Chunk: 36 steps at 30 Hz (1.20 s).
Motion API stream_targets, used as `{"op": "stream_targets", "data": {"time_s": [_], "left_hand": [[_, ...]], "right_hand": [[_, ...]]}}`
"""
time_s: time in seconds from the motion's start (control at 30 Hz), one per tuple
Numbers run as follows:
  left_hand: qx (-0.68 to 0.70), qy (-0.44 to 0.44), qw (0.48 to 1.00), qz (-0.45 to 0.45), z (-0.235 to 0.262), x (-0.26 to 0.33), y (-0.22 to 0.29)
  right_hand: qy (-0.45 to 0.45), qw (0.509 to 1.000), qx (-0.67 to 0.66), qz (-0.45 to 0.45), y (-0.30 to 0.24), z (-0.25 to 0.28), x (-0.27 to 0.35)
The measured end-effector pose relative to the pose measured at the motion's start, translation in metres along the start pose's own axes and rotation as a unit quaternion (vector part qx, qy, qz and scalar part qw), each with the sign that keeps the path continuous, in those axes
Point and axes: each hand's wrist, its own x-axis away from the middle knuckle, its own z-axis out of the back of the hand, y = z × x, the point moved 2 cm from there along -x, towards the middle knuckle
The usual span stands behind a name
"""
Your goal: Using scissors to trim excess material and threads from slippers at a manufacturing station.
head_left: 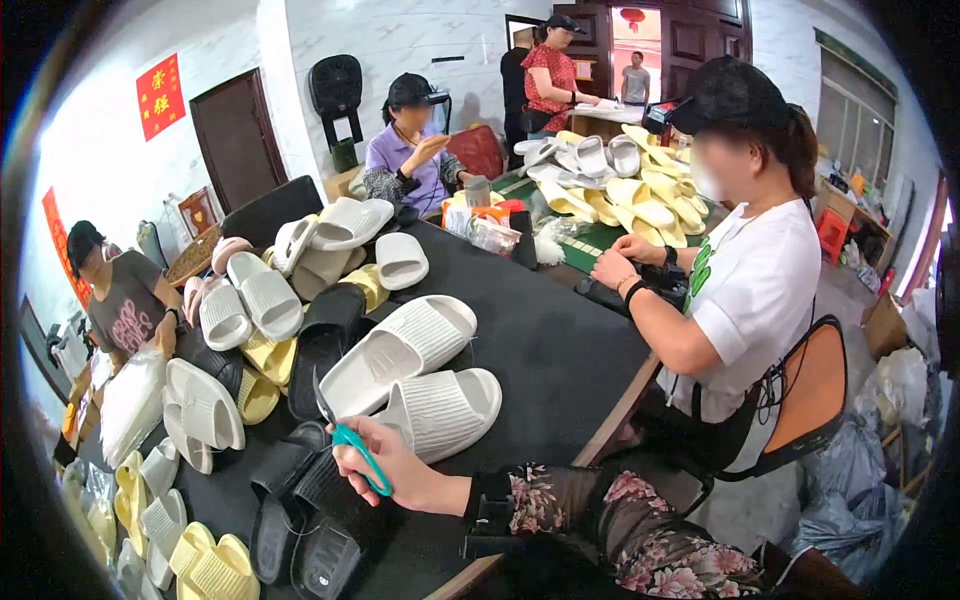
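Beside black slippers point(328, 500), right grip point(408, 472) around teal scissors point(350, 438), plastic bags point(850, 468) far right, contents unclear

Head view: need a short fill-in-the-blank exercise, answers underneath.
1. The person's ____ hand holds scissors.
2. The near tabletop under the big pale slippers is ____ in colour.
3. The heap of slippers on the green table mixes whitish ones and ____ ones.
4. The chair back behind the co-worker in the white T-shirt is black-framed and ____.

Missing words: right; black; yellow; orange.
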Motion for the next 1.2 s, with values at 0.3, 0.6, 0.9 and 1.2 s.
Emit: {"op": "stream_targets", "data": {"time_s": [0.3,0.6,0.9,1.2], "left_hand": [[0.387,-0.024,0.916,-0.106,-0.008,-0.116,0.065],[0.568,-0.011,0.815,-0.118,-0.016,-0.163,0.079],[0.576,-0.08,0.81,-0.07,-0.02,-0.165,0.085],[0.606,-0.065,0.777,-0.159,-0.035,-0.171,0.115]], "right_hand": [[0.03,0.993,0.094,0.067,-0.008,0.007,-0.008],[0.048,0.985,0.152,0.067,-0.01,0.008,-0.007],[0.058,0.98,0.185,0.045,0.001,0.012,-0.013],[0.057,0.982,0.18,0.025,0.001,0.013,-0.014]]}}
